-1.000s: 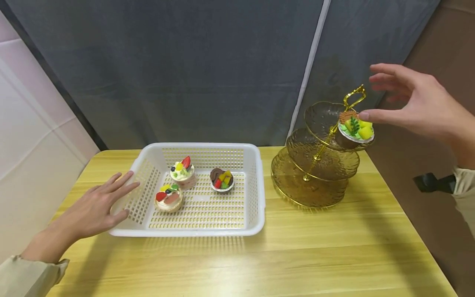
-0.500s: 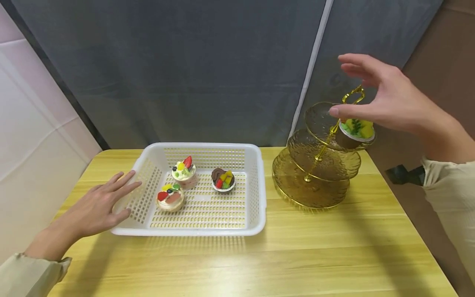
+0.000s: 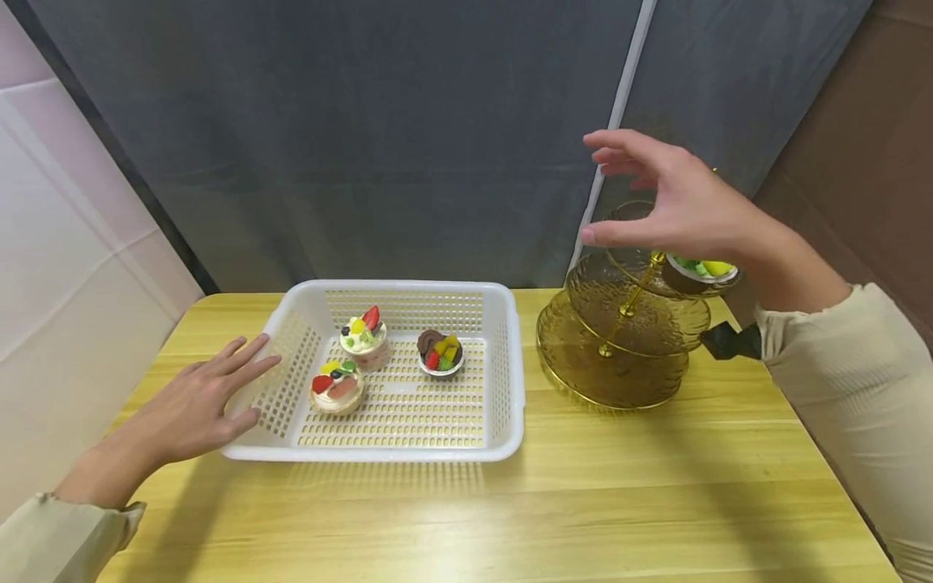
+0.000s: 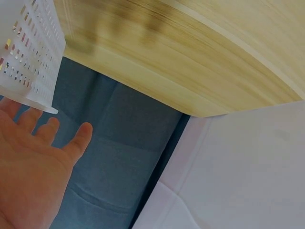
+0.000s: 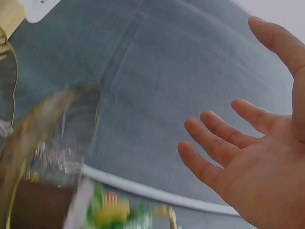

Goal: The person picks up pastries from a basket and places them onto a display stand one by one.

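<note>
The right hand [image 3: 681,206] is empty, with its thumb and fingers wide apart, up in front of the tall stand with three round, see-through brown plates and gold edges [image 3: 619,379]. On the top plate, close to the edge, sits a small cake in a brown cup with green and yellow bits on top [image 3: 696,274], partly hidden behind the wrist. That spot looks risky to me. If the arm dips or swings back, the wrist or the loose cream cloth sleeve [image 3: 838,372] could bump the cake, and it might tip off and fall. A small black flap [image 3: 729,342] under the wrist could catch a plate too, and a tall, thin stand may wobble. The left hand [image 3: 197,401] has its fingers spread and holds nothing; it is by the end of the white plastic basket full of holes [image 3: 372,455], but I cannot tell if it touches. A hard push there could make the basket slide on the yellow wooden table [image 3: 466,518]. Inside, the white creamy cup with a strawberry [image 3: 364,342] is very near the round cream tart [image 3: 338,390], so fingers grabbing one might knock the other. The dark chocolate cake with fruit [image 3: 440,355] sits apart, so it seems easier to grab.
</note>
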Motion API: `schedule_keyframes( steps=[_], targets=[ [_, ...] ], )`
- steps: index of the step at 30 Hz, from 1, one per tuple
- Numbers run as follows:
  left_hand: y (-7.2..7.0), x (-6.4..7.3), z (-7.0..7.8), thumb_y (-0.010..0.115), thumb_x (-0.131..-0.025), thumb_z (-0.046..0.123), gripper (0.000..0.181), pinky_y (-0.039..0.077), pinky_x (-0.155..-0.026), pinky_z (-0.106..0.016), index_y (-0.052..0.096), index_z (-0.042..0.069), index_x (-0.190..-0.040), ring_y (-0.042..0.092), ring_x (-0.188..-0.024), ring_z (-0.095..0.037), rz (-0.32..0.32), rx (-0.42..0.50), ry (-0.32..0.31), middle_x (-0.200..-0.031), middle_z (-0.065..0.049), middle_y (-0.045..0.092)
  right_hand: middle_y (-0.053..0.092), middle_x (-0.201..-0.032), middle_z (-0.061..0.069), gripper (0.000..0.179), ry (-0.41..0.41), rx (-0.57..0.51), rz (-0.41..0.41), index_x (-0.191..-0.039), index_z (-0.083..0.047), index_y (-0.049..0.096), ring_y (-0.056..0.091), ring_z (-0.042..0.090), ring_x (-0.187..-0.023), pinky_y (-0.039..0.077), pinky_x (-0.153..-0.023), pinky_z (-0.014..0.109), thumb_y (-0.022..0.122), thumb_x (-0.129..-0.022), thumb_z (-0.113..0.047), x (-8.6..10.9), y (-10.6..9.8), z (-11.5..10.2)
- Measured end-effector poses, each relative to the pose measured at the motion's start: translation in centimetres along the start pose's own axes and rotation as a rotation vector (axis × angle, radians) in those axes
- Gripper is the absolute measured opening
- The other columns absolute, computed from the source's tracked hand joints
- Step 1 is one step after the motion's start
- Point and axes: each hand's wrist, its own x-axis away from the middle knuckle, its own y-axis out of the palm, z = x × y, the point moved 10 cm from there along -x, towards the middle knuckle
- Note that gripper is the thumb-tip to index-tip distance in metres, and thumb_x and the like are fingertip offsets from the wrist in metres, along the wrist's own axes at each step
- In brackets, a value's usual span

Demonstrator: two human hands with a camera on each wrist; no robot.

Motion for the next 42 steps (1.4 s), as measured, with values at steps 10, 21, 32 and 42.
schedule_keyframes(
  steps=[10,21,32,42],
  targets=[
    [0.1,0.0,0.0,0.073,-0.079,0.021,0.066,0.040,-0.088,-0.069,0.053,0.009,-0.141,0.042,-0.133,-0.050,-0.011,0.018,-0.010,-0.158,-0.015,0.035,0.048,-0.148,0.011,0.082,-0.059,-0.051,-0.070,-0.151,-0.013,0.040,0.045,0.024,-0.136,0.034,-0.108,0.048,0.082,-0.080,-0.022,-2.5,4.5,-1.1],
    [0.4,0.1,0.1,0.072,-0.080,0.022,0.065,0.039,-0.091,-0.068,0.053,0.010,-0.142,0.038,-0.137,-0.048,-0.020,0.032,-0.033,-0.159,-0.015,0.034,0.050,-0.145,0.007,0.084,-0.101,-0.106,-0.160,-0.150,-0.014,0.040,0.048,0.019,-0.132,0.038,-0.106,0.043,0.082,-0.079,-0.026,-4.0,9.1,-1.7],
    [0.1,-0.1,0.4,0.072,-0.079,0.021,0.065,0.040,-0.089,-0.068,0.054,0.011,-0.141,0.043,-0.133,-0.050,0.006,0.025,-0.008,-0.158,-0.014,0.035,0.050,-0.144,0.007,0.084,-0.077,-0.181,-0.233,-0.151,-0.014,0.039,0.051,0.018,-0.130,0.041,-0.104,0.038,0.082,-0.080,-0.027,-4.7,13.6,-0.8],
    [0.0,-0.2,0.4,0.073,-0.078,0.020,0.065,0.040,-0.089,-0.068,0.055,0.010,-0.140,0.044,-0.131,-0.052,0.008,0.033,-0.020,-0.158,-0.014,0.036,0.047,-0.148,0.009,0.086,-0.058,-0.352,-0.317,-0.151,-0.012,0.038,0.050,0.023,-0.133,0.037,-0.110,0.042,0.083,-0.079,-0.021,-5.0,17.5,0.2]
  ],
)
